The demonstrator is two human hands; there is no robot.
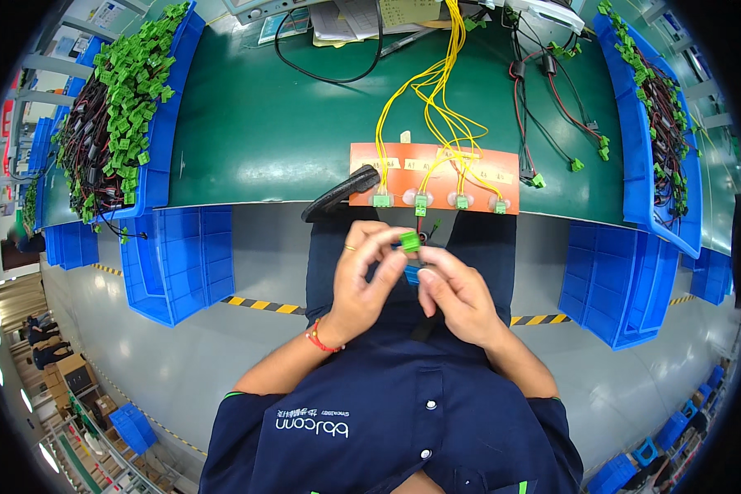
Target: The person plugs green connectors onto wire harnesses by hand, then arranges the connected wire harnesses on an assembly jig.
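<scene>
Pinched a green connector (409,241) in the half-curled left hand (362,272), just off the bench (263,148). Curled the right hand (463,298) close to it, but could not tell its grip. Had green plugs (130,99) and dark wires (84,156) heaped in blue bins (177,115) at either side.

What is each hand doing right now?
Left hand: closed, thumb and fingers pinching a green connector.
Right hand: fingers curled beside the connector; whether it grips anything cannot be told.
</scene>
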